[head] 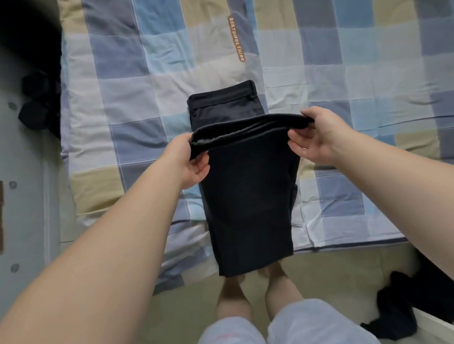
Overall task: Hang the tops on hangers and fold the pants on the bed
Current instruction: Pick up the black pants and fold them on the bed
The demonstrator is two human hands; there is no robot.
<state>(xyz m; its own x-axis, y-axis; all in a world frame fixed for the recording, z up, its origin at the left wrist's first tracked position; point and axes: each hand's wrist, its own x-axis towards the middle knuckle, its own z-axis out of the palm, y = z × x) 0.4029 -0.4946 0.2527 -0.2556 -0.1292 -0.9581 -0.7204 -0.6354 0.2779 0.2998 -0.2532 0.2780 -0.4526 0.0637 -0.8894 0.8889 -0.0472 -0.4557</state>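
Blue, cream and grey checks are covering the bed (pixel 136 103), which is filling the upper view, while beige floor (pixel 327 273) is showing at six o'clock.

At the centre, the left hand (pixel 191 162) is gripping the nine o'clock end of a raised, doubled edge of the dark pants (pixel 250 197), with the fingers curling underneath and the rest of the hand wrapping over the top. The right hand (pixel 318 138) is pinching the three o'clock end of that same edge, fingers narrow and bent around the cloth. Both hands are holding the edge taut and level just above the bed.

From that edge, one length of the pants is hanging toward six o'clock, past the mattress edge and in front of the person's bare feet (pixel 231 290). The waistband part is lying flat on the bed at twelve o'clock from the hands.

The cloth is looking soft, limp and fairly light, sagging wherever nothing is supporting it, so it is likely going to crease or slide unevenly unless both corners are travelling together. Holding it at the two outer corners seems best for laying a square fold.

Further out, dark clothing (pixel 416 303) is lying heaped on the floor at four o'clock, and dark shapes (pixel 36 104) that I cannot identify are sitting beside the bed at ten o'clock.
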